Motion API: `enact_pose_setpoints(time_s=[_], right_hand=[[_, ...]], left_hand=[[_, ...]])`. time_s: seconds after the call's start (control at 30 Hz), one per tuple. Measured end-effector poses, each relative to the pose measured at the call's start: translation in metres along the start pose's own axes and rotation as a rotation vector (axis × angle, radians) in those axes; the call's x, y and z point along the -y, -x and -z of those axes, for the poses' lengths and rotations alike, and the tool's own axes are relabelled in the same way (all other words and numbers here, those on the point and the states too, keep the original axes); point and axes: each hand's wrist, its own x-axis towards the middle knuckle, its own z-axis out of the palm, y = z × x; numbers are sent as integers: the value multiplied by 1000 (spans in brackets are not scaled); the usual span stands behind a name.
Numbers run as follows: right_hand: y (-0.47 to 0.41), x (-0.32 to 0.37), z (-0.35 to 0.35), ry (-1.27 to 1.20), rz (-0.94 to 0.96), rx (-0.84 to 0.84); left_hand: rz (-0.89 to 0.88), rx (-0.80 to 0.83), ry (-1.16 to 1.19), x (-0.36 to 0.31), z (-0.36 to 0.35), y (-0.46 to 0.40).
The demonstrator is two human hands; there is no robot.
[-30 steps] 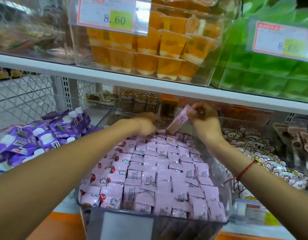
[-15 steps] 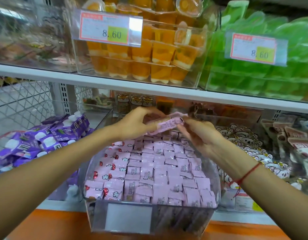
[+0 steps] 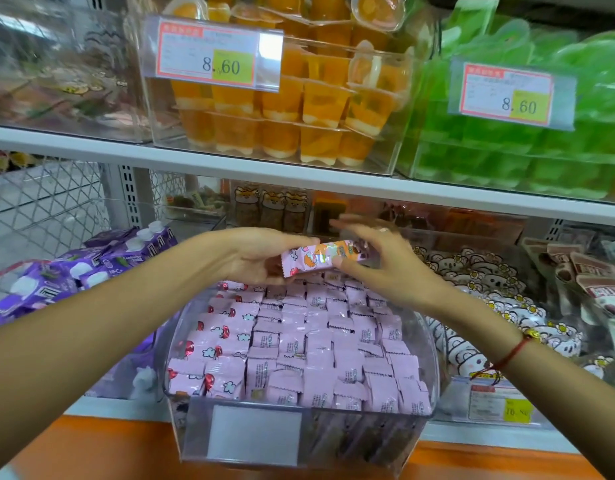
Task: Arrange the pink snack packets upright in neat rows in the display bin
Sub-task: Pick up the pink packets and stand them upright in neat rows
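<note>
A clear plastic display bin stands on the lower shelf, filled with several rows of pink snack packets standing upright. Above the bin's far end, one pink packet with a cartoon print lies sideways between my hands. My left hand holds its left end from below. My right hand pinches its right end with thumb and fingers, the upper fingers stretched out above it.
Purple drink cartons lie in a bin on the left. White cartoon packets fill the bin on the right. The shelf above carries orange jelly cups and green ones with price tags.
The packet went from my right hand alone at the bin's back to being held level by both hands, turned so its printed face shows. The view has moved closer.
</note>
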Motion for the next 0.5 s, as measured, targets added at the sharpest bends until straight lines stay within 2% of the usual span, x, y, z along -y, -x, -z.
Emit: enact_pose_setpoints(time_s=[0.07, 0.2, 0.33, 0.37, 0.43, 0.5], right_hand=[[0, 0, -1, 45, 38, 12], [-1, 1, 6, -64, 72, 51], [-3, -5, 9, 292, 170, 54], [-3, -9, 7, 287, 155, 27], [-6, -16, 2, 94, 23, -45], [-17, -28, -2, -145, -126, -177]], left_hand=[[10, -19, 22, -1, -1, -2], [59, -37, 58, 1, -4, -7], [35, -6, 214, 0, -2, -13], [5, 2, 240, -2, -1, -15], [-55, -70, 51, -3, 2, -22], [-108, -148, -343, 1, 5, -33]])
